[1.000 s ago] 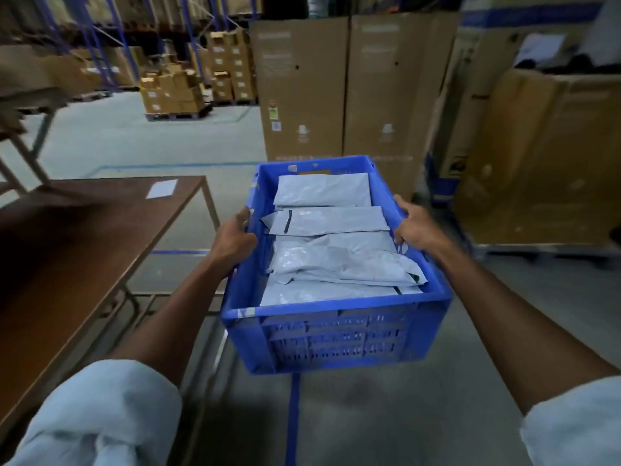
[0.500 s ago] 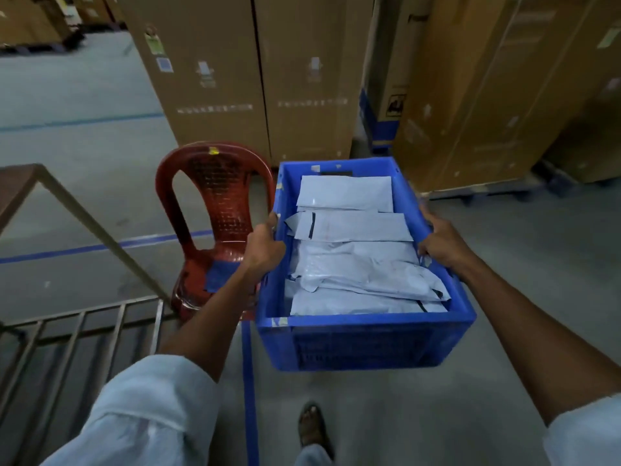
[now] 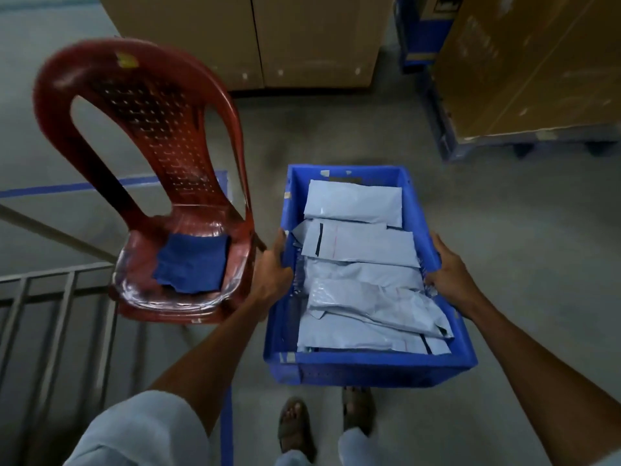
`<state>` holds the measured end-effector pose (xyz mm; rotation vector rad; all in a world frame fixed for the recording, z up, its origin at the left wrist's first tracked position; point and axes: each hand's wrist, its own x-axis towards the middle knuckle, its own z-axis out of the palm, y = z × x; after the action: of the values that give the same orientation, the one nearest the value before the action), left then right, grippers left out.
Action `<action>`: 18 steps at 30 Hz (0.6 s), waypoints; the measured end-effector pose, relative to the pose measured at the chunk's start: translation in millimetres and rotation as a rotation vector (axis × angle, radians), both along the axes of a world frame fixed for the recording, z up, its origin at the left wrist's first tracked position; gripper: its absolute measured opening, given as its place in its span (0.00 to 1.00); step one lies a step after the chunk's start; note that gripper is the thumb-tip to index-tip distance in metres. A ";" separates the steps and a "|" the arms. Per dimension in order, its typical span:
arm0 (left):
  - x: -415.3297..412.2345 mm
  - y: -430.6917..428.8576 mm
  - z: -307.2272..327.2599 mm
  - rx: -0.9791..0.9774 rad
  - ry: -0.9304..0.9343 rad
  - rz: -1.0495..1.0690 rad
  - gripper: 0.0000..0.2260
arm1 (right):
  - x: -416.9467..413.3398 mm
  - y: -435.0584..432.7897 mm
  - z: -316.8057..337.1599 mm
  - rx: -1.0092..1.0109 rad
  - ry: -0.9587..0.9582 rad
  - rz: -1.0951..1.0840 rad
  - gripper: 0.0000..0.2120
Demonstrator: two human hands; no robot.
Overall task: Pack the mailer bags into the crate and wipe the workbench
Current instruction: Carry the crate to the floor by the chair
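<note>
Since the earlier frame the blue crate [image 3: 369,366] has dropped low over the concrete floor [image 3: 504,230], just ahead of the person's sandalled feet [image 3: 297,428], with the left hand [image 3: 274,269] and right hand [image 3: 448,275] each curled shut over a long rim. Inside it the grey mailer bags [image 3: 363,277] lie overlapped, filling it. Beyond the left hand, the red plastic chair [image 3: 151,136] holding a blue cloth [image 3: 191,264] stands so close that the crate could knock it or pinch the left fingers [image 3: 280,242] if set down askew.

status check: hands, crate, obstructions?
Left hand, right hand grip crate sides. Mailer bags inside. Red chair close left.
</note>
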<state>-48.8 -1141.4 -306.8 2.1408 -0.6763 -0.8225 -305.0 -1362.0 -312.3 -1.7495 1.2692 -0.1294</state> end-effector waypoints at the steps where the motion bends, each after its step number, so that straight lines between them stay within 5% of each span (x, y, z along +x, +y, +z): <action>1: 3.9 -10.1 -30.4 0.013 0.032 0.007 0.37 | 2.9 -9.7 -35.1 0.015 0.008 0.012 0.45; 10: 44.8 -69.7 -315.2 0.091 0.083 0.020 0.39 | 46.2 -83.4 -305.9 0.035 -0.022 0.016 0.44; 18: 68.8 -90.1 -445.5 0.044 0.082 0.118 0.35 | 76.4 -120.9 -444.5 0.005 -0.085 0.097 0.46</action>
<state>20.0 -1231.5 -752.3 2.1512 -0.4888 -0.8628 -228.6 -1482.9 -756.8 -1.7795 1.1203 -0.1432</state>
